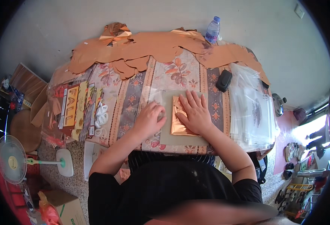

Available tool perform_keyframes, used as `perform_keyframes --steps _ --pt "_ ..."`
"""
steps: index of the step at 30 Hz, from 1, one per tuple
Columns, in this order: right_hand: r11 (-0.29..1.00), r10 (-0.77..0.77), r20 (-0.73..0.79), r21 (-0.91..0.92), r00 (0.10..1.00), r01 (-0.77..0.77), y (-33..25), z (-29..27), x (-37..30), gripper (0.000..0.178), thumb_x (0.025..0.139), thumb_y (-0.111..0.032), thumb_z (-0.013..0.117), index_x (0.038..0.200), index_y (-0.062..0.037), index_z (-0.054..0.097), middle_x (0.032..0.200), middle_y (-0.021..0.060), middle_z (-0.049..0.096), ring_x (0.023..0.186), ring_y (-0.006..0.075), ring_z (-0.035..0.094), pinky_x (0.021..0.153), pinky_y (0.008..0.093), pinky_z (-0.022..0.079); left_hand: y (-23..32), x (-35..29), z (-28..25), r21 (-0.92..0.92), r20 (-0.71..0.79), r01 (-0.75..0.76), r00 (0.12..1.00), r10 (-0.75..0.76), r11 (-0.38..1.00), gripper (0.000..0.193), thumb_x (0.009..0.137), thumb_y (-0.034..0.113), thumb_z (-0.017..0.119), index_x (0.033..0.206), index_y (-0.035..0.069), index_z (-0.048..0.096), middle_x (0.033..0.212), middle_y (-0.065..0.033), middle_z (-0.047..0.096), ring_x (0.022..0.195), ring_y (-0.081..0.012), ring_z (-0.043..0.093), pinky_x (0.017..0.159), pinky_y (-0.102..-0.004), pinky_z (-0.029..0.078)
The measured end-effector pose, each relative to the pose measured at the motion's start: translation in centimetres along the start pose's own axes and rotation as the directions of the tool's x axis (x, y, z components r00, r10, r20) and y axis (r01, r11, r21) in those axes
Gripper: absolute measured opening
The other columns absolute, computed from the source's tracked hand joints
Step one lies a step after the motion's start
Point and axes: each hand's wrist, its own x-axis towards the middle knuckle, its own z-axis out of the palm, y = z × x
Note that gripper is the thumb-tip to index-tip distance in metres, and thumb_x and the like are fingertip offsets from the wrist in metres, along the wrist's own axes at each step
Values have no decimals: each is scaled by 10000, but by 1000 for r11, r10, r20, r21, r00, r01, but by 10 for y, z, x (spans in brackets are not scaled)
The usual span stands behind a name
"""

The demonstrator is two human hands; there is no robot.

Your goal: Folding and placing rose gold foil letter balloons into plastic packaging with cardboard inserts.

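At the bottom of the frame, the person's black top [176,187] is filling the foreground, and both forearms are reaching up toward the middle. The hands are working apart. The right hand [195,114] is lying flat, fingers spread, over a shiny copper foil packet [178,129], which is sitting just right of centre on a grey board [187,141]. The left hand [149,119] is curling loosely just left of the board, near a piece of clear film [154,94]; whether its hidden fingers are gripping anything, I cannot tell.

The step in hand seems to be pressing the foil smooth and square. The next move is probably calling for even pressure along its edges, with the board staying steady beneath.

Farther out on the patterned bench [219,108], white coiled loops [102,116] and packaged cards [72,107] are lying at centre left, while a stack of clear sleeves [253,112] is covering the centre right, a black case [223,80] resting just beside it. Along the top of the frame, flat copper sheets [153,43] are spreading across the far edge, and a water bottle [213,30] is standing before the pale wall [165,15].
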Motion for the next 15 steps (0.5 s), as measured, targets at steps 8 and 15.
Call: perform_keyframes --steps 8,15 --pt "1000 -7 5 -16 1000 7 -2 1 0 676 918 -496 472 1451 -97 358 1490 183 339 1394 350 286 1146 514 138 -1 1 1 31 -54 -14 998 16 999 269 735 13 611 996 28 549 881 -128 575 824 -303 595 756 -395 491" --pt "1000 -15 -18 -25 1000 15 -2 3 0 670 915 -495 478 1445 -98 373 1482 185 354 1385 353 304 1140 515 152 0 9 9 91 -105 -51 993 61 995 280 719 -21 609 988 22 542 848 -124 583 798 -317 598 710 -412 493"
